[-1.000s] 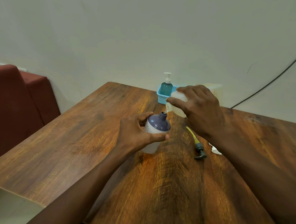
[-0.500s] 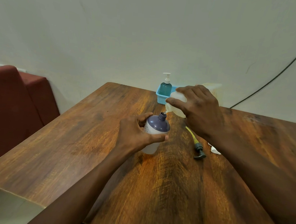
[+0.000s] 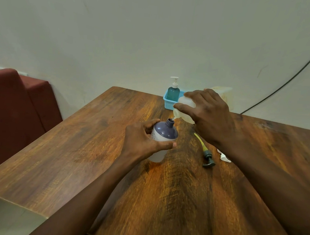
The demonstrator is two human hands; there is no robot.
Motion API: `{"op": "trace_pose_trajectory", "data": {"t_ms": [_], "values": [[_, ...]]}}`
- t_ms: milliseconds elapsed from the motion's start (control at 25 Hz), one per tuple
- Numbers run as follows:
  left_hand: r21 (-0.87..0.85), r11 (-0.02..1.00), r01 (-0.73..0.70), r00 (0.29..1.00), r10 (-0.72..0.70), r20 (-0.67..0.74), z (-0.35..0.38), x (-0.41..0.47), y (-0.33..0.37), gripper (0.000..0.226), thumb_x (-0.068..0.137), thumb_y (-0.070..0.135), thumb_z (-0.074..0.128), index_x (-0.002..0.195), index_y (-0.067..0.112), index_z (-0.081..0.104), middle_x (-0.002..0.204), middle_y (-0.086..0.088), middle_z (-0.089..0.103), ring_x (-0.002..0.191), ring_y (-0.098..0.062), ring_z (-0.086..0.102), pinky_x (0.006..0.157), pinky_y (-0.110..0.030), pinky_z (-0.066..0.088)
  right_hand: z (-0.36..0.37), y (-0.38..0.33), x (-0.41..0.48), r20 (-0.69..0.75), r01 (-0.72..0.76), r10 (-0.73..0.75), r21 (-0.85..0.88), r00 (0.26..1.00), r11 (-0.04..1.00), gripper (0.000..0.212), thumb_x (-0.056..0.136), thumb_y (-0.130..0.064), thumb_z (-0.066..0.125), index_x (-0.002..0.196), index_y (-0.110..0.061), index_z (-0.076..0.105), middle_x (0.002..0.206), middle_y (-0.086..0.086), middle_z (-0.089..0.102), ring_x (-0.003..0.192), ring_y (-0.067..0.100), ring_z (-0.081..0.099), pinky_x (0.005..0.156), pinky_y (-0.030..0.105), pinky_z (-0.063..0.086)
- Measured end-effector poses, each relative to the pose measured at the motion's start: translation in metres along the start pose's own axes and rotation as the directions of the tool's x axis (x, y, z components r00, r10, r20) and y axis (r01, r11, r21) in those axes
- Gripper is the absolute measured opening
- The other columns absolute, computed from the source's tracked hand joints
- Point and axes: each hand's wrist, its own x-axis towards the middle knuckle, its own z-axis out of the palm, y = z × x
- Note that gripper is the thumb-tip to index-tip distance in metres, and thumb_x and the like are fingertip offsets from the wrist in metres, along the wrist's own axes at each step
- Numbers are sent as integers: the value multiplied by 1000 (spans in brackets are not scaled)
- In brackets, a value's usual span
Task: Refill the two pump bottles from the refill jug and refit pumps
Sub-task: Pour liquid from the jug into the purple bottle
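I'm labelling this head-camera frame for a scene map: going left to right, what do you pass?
In order: red seat → left hand → purple-topped bottle → refill jug → dark pump with yellow tube → white pump → black cable. The right hand and blue basket overlap others, so left out.

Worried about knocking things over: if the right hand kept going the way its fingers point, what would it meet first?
Likely the teal pump bottle in the blue basket, beyond the right hand and its tilted refill jug. Depth is unclear, so it might pass in front.
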Motion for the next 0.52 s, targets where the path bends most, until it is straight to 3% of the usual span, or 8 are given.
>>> {"op": "trace_pose_trajectory", "data": {"t_ms": [240, 400, 520], "values": [[8, 1000, 8, 1000, -8, -16, 0, -1, 0, 74, 64, 60, 93, 128, 31, 73, 113, 13, 78, 97, 3, 72, 81, -32, 64, 0, 0, 1, 24, 13, -13, -1, 1000, 1000, 49, 82, -9, 56, 128, -21, 67, 127, 25, 64, 113, 44, 61, 99, 53, 46], [-5, 1000, 0, 1000, 0, -5, 0, -2, 2, 75, 63, 65, 90, 128, 33, 71, 113, 13, 78, 97, 3, 72, 81, -30, 64, -3, -2, 3, 34, 14, -15, 2, 999, 1000, 50, 79, -7, 68, 128, -19, 68, 127, 27, 64, 113, 46, 62, 98, 55, 47], [-4, 1000, 2, 1000, -2, -9, 0, -2, 3, 77, 62, 67, 89, 128, 32, 72, 112, 12, 78, 97, 3, 72, 80, -30, 64, -3, -2, 3, 31, 19, -19, 0, 999, 1000, 49, 79, -7, 64, 127, -18, 68, 126, 27, 64, 113, 46, 62, 99, 55, 47]]}}
